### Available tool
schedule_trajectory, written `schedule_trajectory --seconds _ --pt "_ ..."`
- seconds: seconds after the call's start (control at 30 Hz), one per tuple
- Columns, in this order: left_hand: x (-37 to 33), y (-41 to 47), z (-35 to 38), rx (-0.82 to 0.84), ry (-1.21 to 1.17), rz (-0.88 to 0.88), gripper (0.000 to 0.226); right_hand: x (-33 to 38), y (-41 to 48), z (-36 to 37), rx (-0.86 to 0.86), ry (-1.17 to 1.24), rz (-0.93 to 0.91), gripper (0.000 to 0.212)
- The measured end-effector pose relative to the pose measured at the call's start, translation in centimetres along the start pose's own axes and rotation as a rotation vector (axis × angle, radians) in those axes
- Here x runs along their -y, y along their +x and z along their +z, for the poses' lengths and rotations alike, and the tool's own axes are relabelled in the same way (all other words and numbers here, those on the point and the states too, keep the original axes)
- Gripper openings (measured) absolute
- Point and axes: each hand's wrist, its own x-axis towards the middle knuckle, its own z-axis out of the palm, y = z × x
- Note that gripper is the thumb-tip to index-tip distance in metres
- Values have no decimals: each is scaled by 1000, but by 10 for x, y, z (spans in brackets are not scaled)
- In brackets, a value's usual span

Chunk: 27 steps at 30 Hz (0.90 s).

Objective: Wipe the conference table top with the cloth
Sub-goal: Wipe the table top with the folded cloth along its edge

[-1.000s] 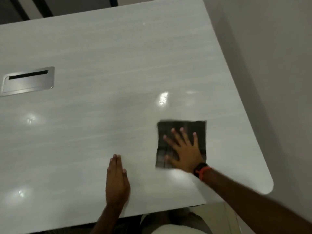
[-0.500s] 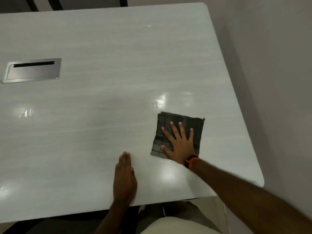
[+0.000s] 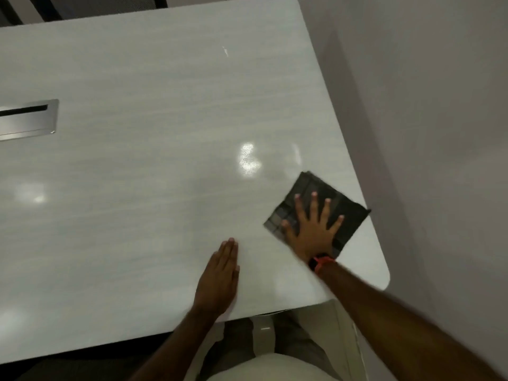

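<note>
1. I'm reading this as mid-wipe. The right hand [image 3: 313, 229] is pressing the dark cloth [image 3: 353, 218] flat on the table top [image 3: 154, 174], close to the near right corner.
2. The cloth is lying turned like a diamond. Its right tip is sitting at the table's right edge, maybe just over it; I can't tell which.
3. To do the stroke well, I'd be pushing with the whole palm at even pressure so the cloth isn't bunching. I'd also be overlapping passes and turning back before the cloth slips off that edge.
4. The wide area to the left, out toward the metal cable hatch [image 3: 27, 119], is probably needing passes too. I can't tell what's clean from here.
5. The right hand is lying palm down with fingers straight and spread wide, gripping nothing, just flattening the cloth. A wristband [image 3: 321, 261] is showing, and the forearm is reaching in diagonally from the lower right.
6. The left hand [image 3: 218, 279] is lying flat on the bare table with fingers straight and together, holding nothing. It's sitting near the front edge, left of the cloth and apart from it, and I'm guessing it's bracing.
</note>
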Motion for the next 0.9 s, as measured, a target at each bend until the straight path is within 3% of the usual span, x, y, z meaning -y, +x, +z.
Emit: schedule_trajectory --seconds 0.1,0.17,0.23,0.43,0.63,0.77,0.9 --pt "-22 7 5 -25 -13 -116 60 -2 -67 19 63 -37 -325 82" --pt "-30 5 7 -18 24 -126 63 -40 -97 18 109 -50 -439 82" --pt "-34 1 8 -9 72 -108 65 -80 -78 9 74 -56 -432 83" --pt "-62 -8 15 10 52 -166 67 -93 22 -27 35 4 -73 81" --pt "-75 8 26 -12 35 -171 75 -109 -68 -1 59 13 -169 82" --pt "-77 12 30 -12 33 -195 75 -114 -10 -19 42 -25 -286 84" --pt "-81 10 31 -1 26 -220 73 -110 23 -30 24 -32 -225 82"
